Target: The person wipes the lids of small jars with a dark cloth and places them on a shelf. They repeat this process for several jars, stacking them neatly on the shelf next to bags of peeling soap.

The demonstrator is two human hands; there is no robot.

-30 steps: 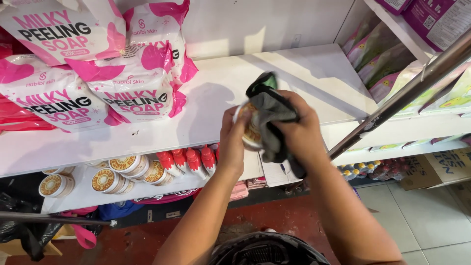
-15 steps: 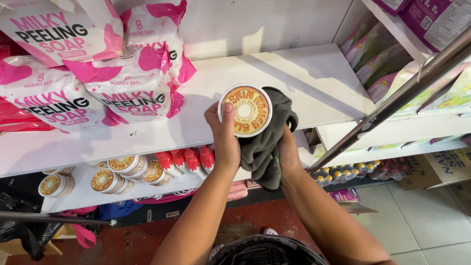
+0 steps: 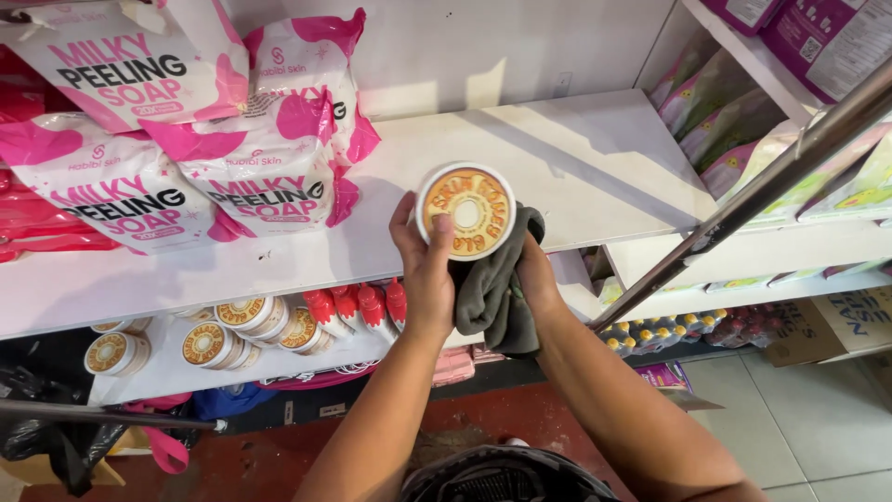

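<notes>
I have the round white jar with the orange-and-cream patterned lid (image 3: 465, 212) pinched in my left hand (image 3: 426, 270), thumb laid across the lid's lower edge, fingers wrapped round the side. It sits in the air just above the front edge of the white shelf board (image 3: 595, 158), near the middle of its length, not resting on it. My right hand (image 3: 537, 277) is closed on a bunched dark grey cloth (image 3: 492, 288), which presses against the jar's right side and underside.

I judge this to be the wiping step: the lid faces up uncovered and the cloth works the wall below it. The next move, as I read it, calls for turning the jar against the cloth with a firm left-hand hold.

Pink-and-white soft packs (image 3: 251, 177) are stacked at the shelf's left end; more jars of the same kind (image 3: 251, 321) and red-capped bottles (image 3: 358, 307) lie on the shelf beneath.
</notes>
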